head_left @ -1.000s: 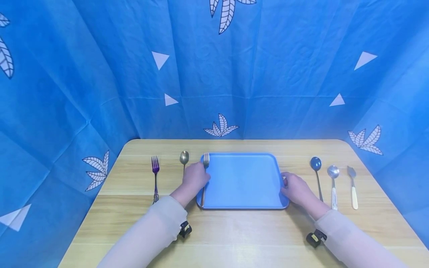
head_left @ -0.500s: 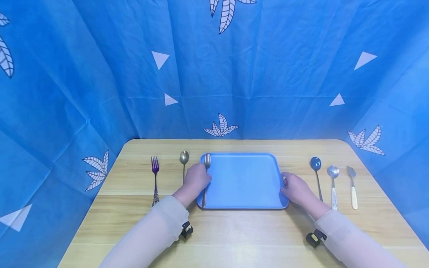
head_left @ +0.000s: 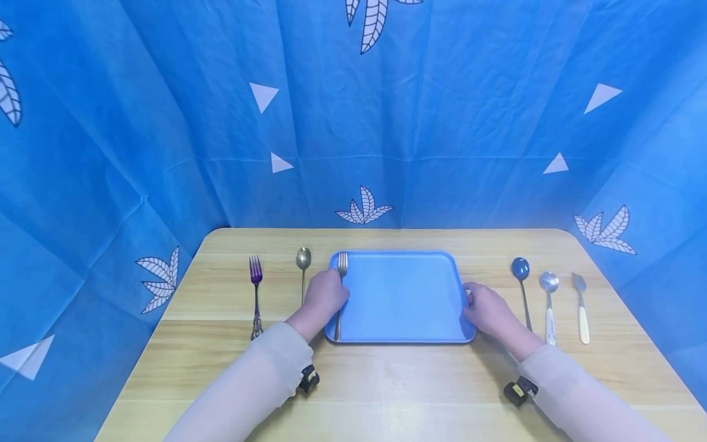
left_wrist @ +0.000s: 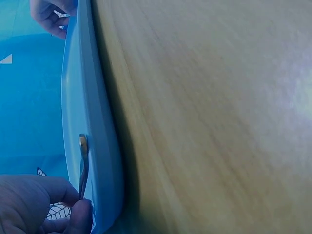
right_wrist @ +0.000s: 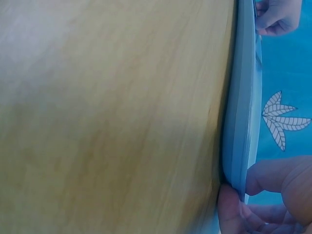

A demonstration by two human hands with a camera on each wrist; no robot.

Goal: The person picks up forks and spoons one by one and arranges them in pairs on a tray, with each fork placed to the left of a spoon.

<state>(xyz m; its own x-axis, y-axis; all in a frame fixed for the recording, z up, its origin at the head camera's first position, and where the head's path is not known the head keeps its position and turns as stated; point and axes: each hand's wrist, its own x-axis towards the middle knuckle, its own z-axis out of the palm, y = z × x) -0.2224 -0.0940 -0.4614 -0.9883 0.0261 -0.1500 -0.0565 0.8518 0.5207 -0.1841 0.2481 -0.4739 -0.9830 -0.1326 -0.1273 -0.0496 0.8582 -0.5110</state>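
A blue rectangular tray (head_left: 405, 301) lies on the wooden table. Along its left side is a silver fork (head_left: 342, 263), tines toward the back; my left hand (head_left: 327, 291) pinches its handle between thumb and finger, as the left wrist view shows at the fork's handle (left_wrist: 83, 163). At the opposite side, my right hand (head_left: 486, 307) grips the tray's right rim. In the right wrist view, thumb and fingers of that right hand (right_wrist: 273, 195) close over the tray edge (right_wrist: 240, 122). My left hand covers the middle of the fork.
Left of the tray lie a purple fork (head_left: 256, 279) and a bronze-coloured spoon (head_left: 303, 259). To the right are a dark spoon (head_left: 520, 269), a silver spoon with a white handle (head_left: 549, 282) and a pale-handled knife-like piece (head_left: 582, 313). A blue curtain (head_left: 353, 123) hangs behind the table (head_left: 386, 393).
My left hand has shifted slightly to the right with the fork, which now lies a little farther from the tray's left rim. The right hand and the tray have stayed in place.
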